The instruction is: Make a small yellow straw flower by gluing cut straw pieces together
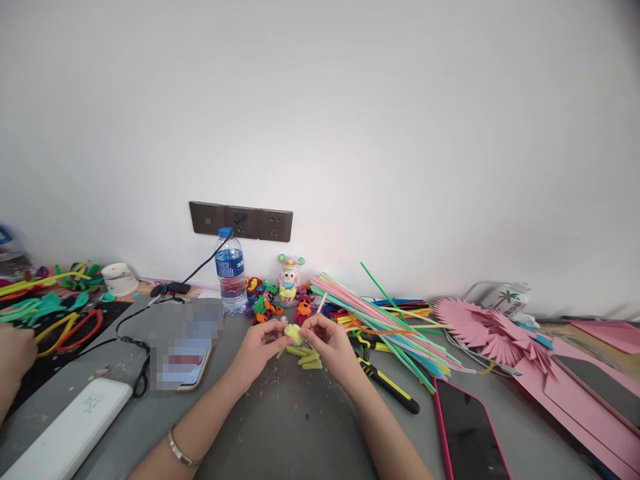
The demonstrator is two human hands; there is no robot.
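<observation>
Head view: there was the fuzzy yellow piece (293, 333), up over the counter (285, 427)! The left hand (261, 348) had fingers clamped on its edge, the right hand (330, 345) pinched a pale stick (323, 302) alongside; seemingly light, squashable, best held gently by the sides.

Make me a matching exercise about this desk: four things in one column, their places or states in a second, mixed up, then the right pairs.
Things
1. Bottle
2. Small fuzzy piece
3. Pink-cased phone
4. Pink paper fan

Places or states
A. Folded into pleats
B. Upright, with a blue cap on
C. Flat on the desk, screen dark
D. Between the fingers of the left hand and right hand

Pairs: 1-B, 2-D, 3-C, 4-A
</observation>
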